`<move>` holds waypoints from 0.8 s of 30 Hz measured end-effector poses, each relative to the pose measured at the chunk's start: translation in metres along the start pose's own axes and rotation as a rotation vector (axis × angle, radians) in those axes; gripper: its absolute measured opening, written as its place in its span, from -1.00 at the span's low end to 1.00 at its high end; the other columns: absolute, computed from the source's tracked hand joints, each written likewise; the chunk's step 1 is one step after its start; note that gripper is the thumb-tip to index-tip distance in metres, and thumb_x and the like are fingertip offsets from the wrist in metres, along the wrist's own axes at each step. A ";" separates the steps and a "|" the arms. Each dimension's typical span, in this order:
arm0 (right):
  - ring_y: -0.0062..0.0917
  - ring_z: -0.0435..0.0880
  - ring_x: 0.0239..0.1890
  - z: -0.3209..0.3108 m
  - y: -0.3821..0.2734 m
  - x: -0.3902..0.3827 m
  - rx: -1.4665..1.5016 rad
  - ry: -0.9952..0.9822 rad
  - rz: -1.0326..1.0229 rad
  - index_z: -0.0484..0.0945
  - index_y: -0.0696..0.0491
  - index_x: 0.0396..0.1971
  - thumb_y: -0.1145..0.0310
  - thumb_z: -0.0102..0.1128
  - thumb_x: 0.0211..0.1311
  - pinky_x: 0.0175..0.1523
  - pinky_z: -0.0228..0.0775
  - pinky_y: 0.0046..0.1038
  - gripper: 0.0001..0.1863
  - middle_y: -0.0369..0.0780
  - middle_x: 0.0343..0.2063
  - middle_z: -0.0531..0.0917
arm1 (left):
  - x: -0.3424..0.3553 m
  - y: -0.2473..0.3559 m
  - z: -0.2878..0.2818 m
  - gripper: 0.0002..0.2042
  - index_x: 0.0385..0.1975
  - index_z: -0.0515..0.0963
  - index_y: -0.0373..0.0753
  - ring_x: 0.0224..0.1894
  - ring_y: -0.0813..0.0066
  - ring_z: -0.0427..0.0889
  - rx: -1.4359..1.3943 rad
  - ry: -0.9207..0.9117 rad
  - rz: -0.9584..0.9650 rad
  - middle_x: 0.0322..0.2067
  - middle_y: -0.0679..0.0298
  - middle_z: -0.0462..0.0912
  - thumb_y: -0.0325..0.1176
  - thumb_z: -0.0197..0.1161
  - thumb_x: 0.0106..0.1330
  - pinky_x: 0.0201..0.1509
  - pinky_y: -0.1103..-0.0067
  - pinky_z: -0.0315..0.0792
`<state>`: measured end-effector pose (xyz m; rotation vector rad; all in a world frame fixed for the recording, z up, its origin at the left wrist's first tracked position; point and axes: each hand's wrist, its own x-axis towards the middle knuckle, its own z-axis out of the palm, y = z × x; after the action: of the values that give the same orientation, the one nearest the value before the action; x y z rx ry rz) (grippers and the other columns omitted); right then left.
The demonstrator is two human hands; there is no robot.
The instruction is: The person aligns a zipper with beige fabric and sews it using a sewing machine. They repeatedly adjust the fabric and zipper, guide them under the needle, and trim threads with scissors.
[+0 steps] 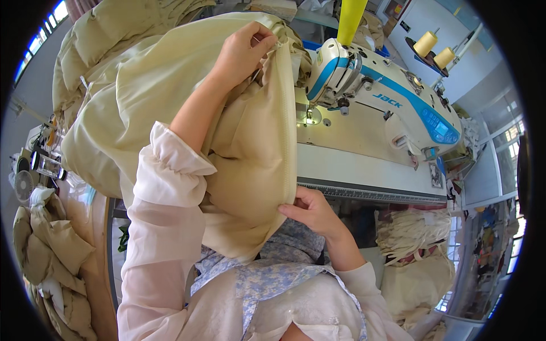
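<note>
- No filled container is seen near the sewing machine (387,96); two yellow thread cones (435,50) are stood on a rack behind it.
- A cream padded fabric piece (250,148) is held up just left of the machine, its seamed edge hanging before the bench (364,165).
- The left hand (245,51) is clamped on the fabric's top edge, level with the machine's head.
- The right hand (311,211) is pinched on the fabric's lower edge, below the bench front.
- More padded fabric (114,51) is heaped left of the machine.
</note>
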<state>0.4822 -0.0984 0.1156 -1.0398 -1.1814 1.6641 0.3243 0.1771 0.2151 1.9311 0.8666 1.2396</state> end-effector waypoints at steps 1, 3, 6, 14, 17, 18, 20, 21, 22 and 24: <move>-0.83 0.51 -0.21 0.002 -0.003 -0.005 0.043 -0.012 -0.026 0.59 0.16 0.13 0.48 0.24 0.42 -0.08 0.41 -0.67 -0.68 -0.45 -0.19 0.64 | 0.001 -0.002 0.000 -0.81 -0.14 0.58 -0.31 -0.37 0.63 0.60 -0.035 -0.013 -0.014 -0.38 0.33 0.62 -0.31 0.26 0.46 -0.38 0.63 0.59; -0.82 0.51 -0.19 0.002 -0.005 -0.013 0.030 -0.030 -0.052 0.56 0.15 0.17 0.48 0.22 0.43 -0.06 0.42 -0.65 -0.66 -0.44 -0.16 0.63 | -0.001 -0.006 0.003 -0.76 -0.12 0.58 -0.39 -0.35 0.55 0.65 -0.107 -0.045 -0.044 -0.34 0.23 0.64 -0.30 0.28 0.44 -0.38 0.58 0.63; -0.79 0.53 -0.12 0.005 -0.006 -0.023 0.021 -0.035 -0.056 0.55 0.16 0.19 0.53 0.21 0.41 -0.01 0.42 -0.63 -0.63 -0.40 -0.10 0.64 | -0.004 -0.009 0.006 -0.76 -0.09 0.57 -0.41 -0.32 0.52 0.67 -0.180 -0.056 -0.056 -0.29 0.22 0.64 -0.33 0.26 0.46 -0.35 0.58 0.65; -0.72 0.57 -0.06 0.016 -0.011 -0.032 -0.060 -0.022 -0.199 0.57 0.17 0.17 0.56 0.19 0.41 0.09 0.43 -0.55 -0.64 -0.36 -0.08 0.65 | -0.017 -0.011 0.014 -0.84 -0.10 0.54 -0.31 -0.25 0.60 0.65 -0.277 -0.131 -0.166 -0.32 0.31 0.63 -0.34 0.20 0.52 -0.20 0.62 0.63; -0.63 0.63 -0.04 -0.012 -0.023 -0.020 -0.215 -0.067 0.031 0.54 0.18 0.18 0.39 0.19 0.47 0.13 0.45 -0.53 -0.65 -0.31 -0.09 0.68 | -0.026 -0.006 0.010 -0.85 -0.11 0.54 -0.31 -0.26 0.61 0.65 -0.269 -0.154 -0.133 -0.31 0.31 0.64 -0.36 0.20 0.52 -0.18 0.63 0.62; -0.65 0.63 -0.08 -0.015 -0.019 -0.005 -0.022 0.065 -0.060 0.57 0.20 0.11 0.23 0.16 0.52 0.10 0.45 -0.56 -0.63 -0.31 -0.11 0.68 | -0.030 -0.004 0.011 -0.86 -0.12 0.54 -0.31 -0.26 0.61 0.65 -0.266 -0.169 -0.117 -0.31 0.31 0.64 -0.36 0.20 0.52 -0.17 0.63 0.61; -0.70 0.57 -0.17 -0.037 -0.037 0.031 -0.283 0.350 0.007 0.59 0.18 0.01 -0.03 0.04 0.55 0.04 0.40 -0.59 -0.50 -0.34 -0.16 0.66 | -0.039 0.003 0.011 -0.86 -0.13 0.54 -0.35 -0.27 0.58 0.66 -0.223 -0.169 -0.107 -0.32 0.26 0.66 -0.40 0.19 0.51 -0.20 0.60 0.60; -0.69 0.55 -0.17 -0.031 -0.057 0.049 -0.240 0.359 -0.249 0.59 0.18 -0.01 -0.09 0.03 0.54 0.03 0.38 -0.56 -0.45 -0.35 -0.20 0.65 | -0.044 0.005 0.010 -0.86 -0.14 0.53 -0.37 -0.28 0.56 0.66 -0.199 -0.166 -0.104 -0.32 0.23 0.66 -0.41 0.19 0.50 -0.22 0.58 0.60; -0.66 0.54 -0.17 -0.036 -0.066 0.075 -0.311 0.433 -0.368 0.62 0.18 -0.08 -0.17 0.01 0.51 0.04 0.37 -0.53 -0.38 -0.34 -0.25 0.66 | -0.048 0.005 0.011 -0.89 -0.16 0.54 -0.35 -0.29 0.57 0.65 -0.197 -0.164 -0.083 -0.34 0.26 0.66 -0.43 0.20 0.49 -0.21 0.58 0.59; -0.64 0.57 -0.22 -0.045 -0.093 0.104 -0.375 0.383 -0.217 0.66 0.15 -0.24 -0.25 0.04 0.45 0.00 0.39 -0.50 -0.35 -0.33 -0.37 0.66 | -0.058 0.008 0.015 -0.90 -0.17 0.55 -0.34 -0.31 0.57 0.64 -0.174 -0.161 -0.031 -0.35 0.27 0.66 -0.44 0.21 0.48 -0.21 0.59 0.58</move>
<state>0.5058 0.0319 0.1784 -1.3362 -1.3150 1.0381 0.3207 0.1223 0.1892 1.8417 0.6810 1.0872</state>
